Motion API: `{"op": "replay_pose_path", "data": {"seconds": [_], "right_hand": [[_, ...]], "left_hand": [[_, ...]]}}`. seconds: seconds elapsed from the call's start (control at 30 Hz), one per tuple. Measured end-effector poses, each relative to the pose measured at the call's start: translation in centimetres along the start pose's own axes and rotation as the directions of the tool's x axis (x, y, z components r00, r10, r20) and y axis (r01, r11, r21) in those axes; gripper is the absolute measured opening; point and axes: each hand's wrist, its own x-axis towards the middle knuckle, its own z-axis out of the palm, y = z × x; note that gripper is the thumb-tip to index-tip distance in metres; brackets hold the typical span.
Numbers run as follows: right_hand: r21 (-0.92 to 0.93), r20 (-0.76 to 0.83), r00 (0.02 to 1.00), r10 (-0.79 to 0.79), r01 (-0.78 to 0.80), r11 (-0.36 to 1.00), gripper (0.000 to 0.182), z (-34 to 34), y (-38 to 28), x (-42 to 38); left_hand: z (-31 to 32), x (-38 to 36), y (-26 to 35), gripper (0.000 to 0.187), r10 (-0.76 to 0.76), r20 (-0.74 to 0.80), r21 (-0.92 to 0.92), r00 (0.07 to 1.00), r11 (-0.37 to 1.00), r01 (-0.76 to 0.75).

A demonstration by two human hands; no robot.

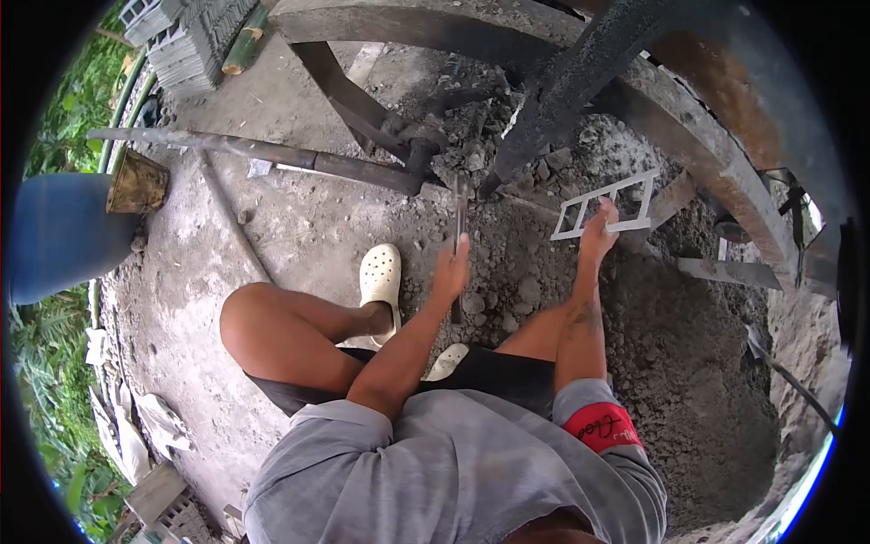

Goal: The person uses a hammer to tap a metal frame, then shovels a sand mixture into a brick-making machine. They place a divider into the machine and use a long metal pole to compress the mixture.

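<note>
My left hand (pixel 450 269) is closed around a straight, narrow bar-like tool (pixel 460 213). Its dark lower end sticks out below the fist, and its far end reaches the dirt beside a dark metal joint (pixel 421 156); I cannot tell the tool's exact kind. Farther right, my right hand (pixel 598 234) grips a pale, ladder-shaped frame (pixel 649 199) with several crossbars, tilted above the rubble. Directly beyond both hands, a sooty metal leg (pixel 553 118) slants down to broken, ashy lumps (pixel 480 136).
A curved, heavy rim (pixel 426 23) arches overhead across the far side. From the left, a long pole (pixel 245 147) runs to the joint. A blue drum (pixel 68 236) and a dirty bucket (pixel 138 181) stand at left, with hollow blocks (pixel 186 54) behind. Loose soil (pixel 689 381) covers the right.
</note>
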Motion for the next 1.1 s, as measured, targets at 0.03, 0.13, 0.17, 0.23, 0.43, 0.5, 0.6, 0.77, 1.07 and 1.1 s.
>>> {"op": "replay_pose_path", "data": {"seconds": [0.03,0.13,0.17,0.23,0.43,0.5,0.6,0.77,1.07,1.1], "right_hand": [[0.055,-0.013,1.0,0.017,-0.016,0.998,0.034,-0.2,0.8,0.1],[0.101,-0.03,0.998,0.046,-0.043,0.994,0.033,-1.0,1.5,0.3],[0.095,-0.034,0.998,0.047,-0.043,0.995,0.033,-1.3,1.6,0.5],[0.178,0.018,0.989,0.149,-0.15,0.973,0.033,-1.9,1.7,0.6],[0.194,0.058,0.989,0.133,-0.142,0.971,0.032,-2.5,2.6,0.1],[0.153,0.069,0.989,0.131,-0.14,0.978,0.032,-1.8,1.9,1.3],[0.103,0.016,0.999,0.043,-0.044,0.994,0.028,-1.7,1.8,1.0],[0.142,0.012,0.999,0.042,-0.043,0.989,0.028,-2.3,2.1,0.8],[0.166,0.073,0.991,0.112,-0.123,0.979,0.03,-2.4,1.5,1.1],[0.158,0.071,0.992,0.101,-0.111,0.981,0.03,-2.5,1.6,1.0]], "left_hand": [[0.4,0.3,2.5,0.038,0.091,0.003,-0.085,0.996,0.992,-0.09],[1.3,0.4,11.3,0.034,0.358,-0.005,-0.35,0.934,0.874,-0.338],[1.4,0.6,13.4,0.034,0.356,0.0,-0.353,0.935,0.874,-0.333],[1.3,1.5,15.8,0.032,0.712,-0.091,-0.534,0.696,0.555,-0.638],[-1.1,4.7,0.4,0.047,-0.25,-0.067,0.353,0.966,0.899,0.258],[-0.4,1.4,1.5,0.053,-0.35,-0.076,0.167,0.934,0.919,0.358],[-1.2,-0.2,1.0,0.052,-0.249,0.061,0.203,0.967,0.951,0.232],[1.2,-2.0,20.1,0.045,0.456,-0.022,-0.497,0.89,0.767,-0.405],[-0.6,2.0,7.0,0.026,0.082,0.023,-0.064,0.996,0.995,-0.08],[-0.2,3.5,4.4,0.029,-0.072,0.064,-0.086,0.995,0.993,0.077]]}}
